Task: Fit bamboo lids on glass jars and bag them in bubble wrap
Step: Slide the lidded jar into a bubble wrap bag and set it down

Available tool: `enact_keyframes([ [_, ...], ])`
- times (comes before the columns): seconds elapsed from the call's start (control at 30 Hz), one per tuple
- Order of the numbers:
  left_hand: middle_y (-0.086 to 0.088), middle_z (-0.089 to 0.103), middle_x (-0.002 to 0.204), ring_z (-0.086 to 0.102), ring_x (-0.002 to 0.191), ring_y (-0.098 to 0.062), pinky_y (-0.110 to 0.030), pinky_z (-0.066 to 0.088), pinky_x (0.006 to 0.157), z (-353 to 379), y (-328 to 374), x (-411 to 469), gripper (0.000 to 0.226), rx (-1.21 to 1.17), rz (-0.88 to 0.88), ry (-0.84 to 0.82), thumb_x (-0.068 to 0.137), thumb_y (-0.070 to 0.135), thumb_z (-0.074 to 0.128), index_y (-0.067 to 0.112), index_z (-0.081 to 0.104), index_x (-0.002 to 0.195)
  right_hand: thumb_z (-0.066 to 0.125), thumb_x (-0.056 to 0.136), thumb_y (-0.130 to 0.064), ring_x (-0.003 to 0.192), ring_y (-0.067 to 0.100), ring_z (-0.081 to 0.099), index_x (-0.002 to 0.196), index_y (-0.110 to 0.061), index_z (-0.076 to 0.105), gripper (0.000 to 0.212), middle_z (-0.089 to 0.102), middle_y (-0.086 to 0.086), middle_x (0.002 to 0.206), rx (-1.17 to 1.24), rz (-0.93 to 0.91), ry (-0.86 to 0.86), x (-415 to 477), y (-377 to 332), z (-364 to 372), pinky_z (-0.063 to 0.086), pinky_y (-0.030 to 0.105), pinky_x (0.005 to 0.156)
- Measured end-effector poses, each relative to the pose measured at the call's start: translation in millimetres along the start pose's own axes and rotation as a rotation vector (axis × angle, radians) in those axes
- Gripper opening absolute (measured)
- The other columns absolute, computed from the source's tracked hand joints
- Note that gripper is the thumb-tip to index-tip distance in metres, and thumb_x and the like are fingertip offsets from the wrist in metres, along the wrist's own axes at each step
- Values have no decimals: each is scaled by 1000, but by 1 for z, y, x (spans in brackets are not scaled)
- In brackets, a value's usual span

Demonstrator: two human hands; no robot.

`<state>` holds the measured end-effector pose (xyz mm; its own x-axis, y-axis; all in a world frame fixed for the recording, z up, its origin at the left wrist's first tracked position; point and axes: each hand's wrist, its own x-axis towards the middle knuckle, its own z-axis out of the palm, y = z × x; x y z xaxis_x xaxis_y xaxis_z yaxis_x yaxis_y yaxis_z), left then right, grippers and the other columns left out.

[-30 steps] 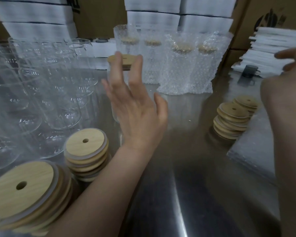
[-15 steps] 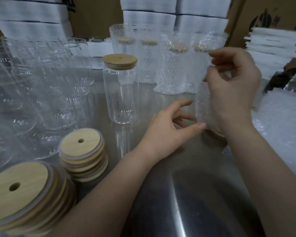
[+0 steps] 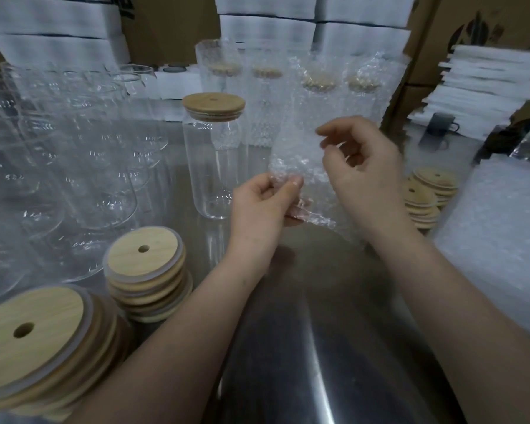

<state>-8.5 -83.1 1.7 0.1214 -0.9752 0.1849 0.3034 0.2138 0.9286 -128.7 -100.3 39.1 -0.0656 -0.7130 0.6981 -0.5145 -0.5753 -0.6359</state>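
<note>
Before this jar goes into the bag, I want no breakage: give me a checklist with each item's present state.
1. The bamboo lid sits flat on the glass jar: ok.
2. The glass jar stands upright on the table, no hand on it: ok.
3. The left hand pinches the bubble wrap bag: ok.
4. The right hand pinches its upper part: ok.
5. Bag mouth open wide enough: cannot tell.

Open steel tabletop (image 3: 303, 332) lies below your fingers (image 3: 291, 183) and back toward you. The bubble wrap bag (image 3: 300, 166) they pinch fills the gap between them. Just to their left stands a lidded jar (image 3: 214, 166). Farther left, empty glass jars (image 3: 74, 166) and stacks of bamboo lids (image 3: 147, 270) crowd the way. Bagged jars (image 3: 288, 96) wall off the far side. To the right sit another lid stack (image 3: 426, 197) and piled bubble wrap (image 3: 496, 228).
</note>
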Motion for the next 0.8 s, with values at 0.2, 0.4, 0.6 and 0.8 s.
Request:
enact_keyframes([
  [0.2,-10,53,63,53,56,-16,-31,50,54,-6,-1,5,27,41,17,130,95,23,63,5,57,76,70,79,-31,111,13,55,120,-29,63,42,62,-3,117,-207,17,-512,-5,1,4,40,41,103],
  [0.4,-10,61,70,59,65,-20,-48,55,65,-4,-2,4,23,80,26,138,93,22,66,9,54,79,69,79,-15,113,5,57,132,-31,57,56,64,-13,123,-142,101,-643,-7,8,6,46,21,96],
  [0.6,-13,64,75,61,64,-19,-47,58,69,-2,-2,0,27,140,57,108,86,4,71,17,51,98,51,87,3,103,12,59,144,-28,46,65,57,-3,124,-181,145,-469,-5,21,10,40,7,85],
  [0.8,8,51,57,60,57,-18,-44,56,69,-2,-4,1,50,354,117,89,79,6,77,30,48,113,43,93,0,96,13,65,128,-21,61,44,64,-3,98,-115,178,-234,-5,21,16,53,31,89],
])
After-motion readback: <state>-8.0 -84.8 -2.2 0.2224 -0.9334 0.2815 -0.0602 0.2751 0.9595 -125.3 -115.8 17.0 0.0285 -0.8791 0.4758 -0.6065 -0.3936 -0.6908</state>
